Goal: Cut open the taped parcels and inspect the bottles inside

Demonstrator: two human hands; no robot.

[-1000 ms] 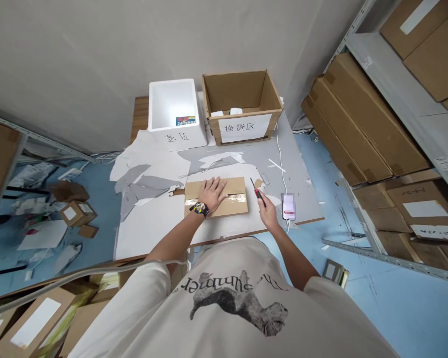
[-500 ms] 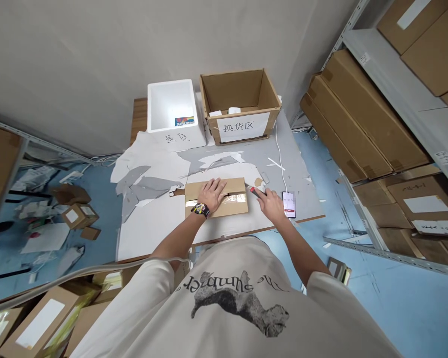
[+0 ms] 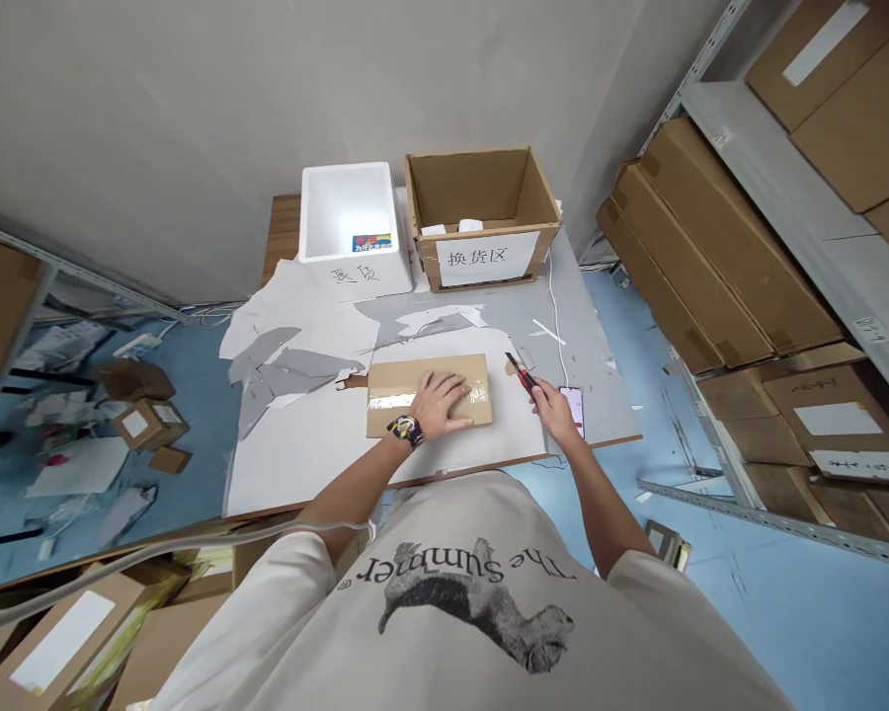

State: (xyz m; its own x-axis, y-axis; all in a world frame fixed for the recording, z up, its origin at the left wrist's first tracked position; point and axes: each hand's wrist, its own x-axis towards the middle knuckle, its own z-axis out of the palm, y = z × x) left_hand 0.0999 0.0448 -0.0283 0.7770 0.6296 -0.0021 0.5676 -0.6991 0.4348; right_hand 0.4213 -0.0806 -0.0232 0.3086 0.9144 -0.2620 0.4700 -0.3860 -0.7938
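Note:
A taped brown cardboard box (image 3: 392, 380) lies flat on the white-covered table near its front edge. My left hand (image 3: 440, 403), with a watch on the wrist, rests on the box top with its fingers spread. To the right of the box, my right hand (image 3: 552, 409) is closed round a red and black box cutter (image 3: 523, 374), which points up and to the left, apart from the box. A phone (image 3: 575, 407) lies beside my right hand, partly hidden by it.
Behind stand a white foam box (image 3: 356, 275) holding a colourful item and a larger open carton (image 3: 422, 262) with small white things inside. Torn grey paper (image 3: 296, 373) lies at the left. Shelves (image 3: 792, 148) with cartons rise at the right; a white cable runs to the phone.
My left hand has shifted slightly right and down on the box, whose top now looks flat where a gap showed. My right hand has moved right with the cutter, away from the box.

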